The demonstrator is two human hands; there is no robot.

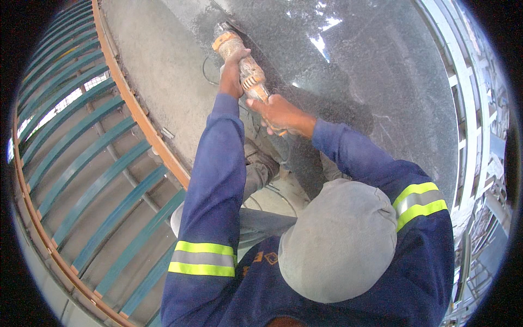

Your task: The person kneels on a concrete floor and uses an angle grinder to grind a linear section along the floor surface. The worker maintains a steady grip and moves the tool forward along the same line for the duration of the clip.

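Note:
An angle grinder (249,68), dust-coated with orange collars, slants up and away from me. My left hand (234,73) is closed round its body, behind the head. At its rear end, my right hand (280,113) grips the handle. The grinder's head (222,27) is at the long edge of a dark grey, dusty slab (392,82); whether the disc touches the slab I cannot tell. Most of the disc is hidden.
Left of me stands a curved-looking rack of teal slats (103,185) with an orange rail (128,90). A pale dusty floor (158,60) lies between. My shoe (261,159) and some cable (206,73) show below the grinder. White framing (471,109) borders the slab's right. A grey cloth-covered round shape (338,240) fills the lower middle.

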